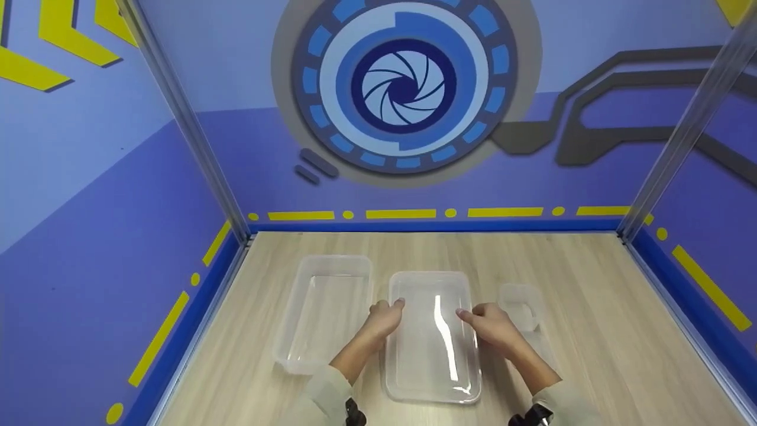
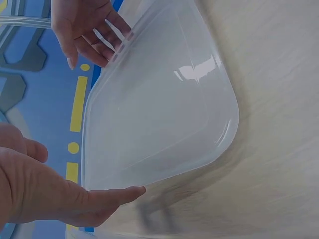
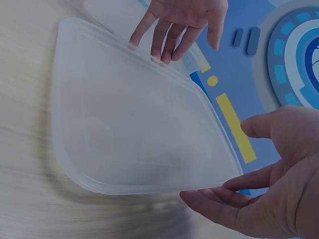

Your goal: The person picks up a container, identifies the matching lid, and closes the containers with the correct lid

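Note:
In the head view a clear plastic lid [image 1: 423, 355] with rounded corners lies between my two hands. My left hand [image 1: 381, 322] is at its left edge, straight fingers against the rim and thumb raised apart. On the opposite edge my right hand [image 1: 494, 325] does the same, with fingers extended under the rim. Both wrist views show the lid [image 2: 154, 109] resting on or against the fingertips, close over the table, with a shadow beneath it. Left of the lid stands an open rectangular clear plastic box [image 1: 285, 331].
A small clear plastic container [image 1: 520, 302] stands right of my right hand, with another clear piece [image 1: 541, 346] nearer, partly hidden by the forearm. The wooden table [image 1: 615, 331] is bounded by blue printed walls [image 1: 236, 160] and metal corner posts [image 1: 195, 130].

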Action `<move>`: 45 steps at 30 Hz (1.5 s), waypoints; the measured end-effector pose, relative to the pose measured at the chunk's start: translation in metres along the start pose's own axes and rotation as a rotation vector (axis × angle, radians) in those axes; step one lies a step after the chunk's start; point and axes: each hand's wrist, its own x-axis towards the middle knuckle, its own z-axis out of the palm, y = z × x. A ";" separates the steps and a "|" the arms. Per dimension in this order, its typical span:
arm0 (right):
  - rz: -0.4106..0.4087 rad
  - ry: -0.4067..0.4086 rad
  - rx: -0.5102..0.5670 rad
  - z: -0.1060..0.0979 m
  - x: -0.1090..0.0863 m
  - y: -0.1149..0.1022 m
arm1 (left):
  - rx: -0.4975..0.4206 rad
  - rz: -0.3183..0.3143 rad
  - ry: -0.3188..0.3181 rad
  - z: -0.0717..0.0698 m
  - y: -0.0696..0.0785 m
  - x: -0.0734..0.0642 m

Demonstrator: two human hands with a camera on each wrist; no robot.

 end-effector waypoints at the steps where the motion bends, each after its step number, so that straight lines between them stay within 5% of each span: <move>1: -0.002 0.000 0.003 0.000 0.000 0.000 | -0.008 -0.006 0.000 0.000 0.001 0.000; 26: 0.028 -0.011 0.106 -0.009 -0.005 -0.011 | -0.070 -0.025 -0.010 -0.004 0.006 -0.004; 37: 0.008 -0.028 0.116 -0.019 -0.005 -0.026 | -0.013 0.053 0.038 -0.005 0.017 0.001; 45: 0.018 -0.036 0.136 -0.025 -0.008 -0.028 | -0.042 0.115 -0.001 -0.009 0.017 -0.002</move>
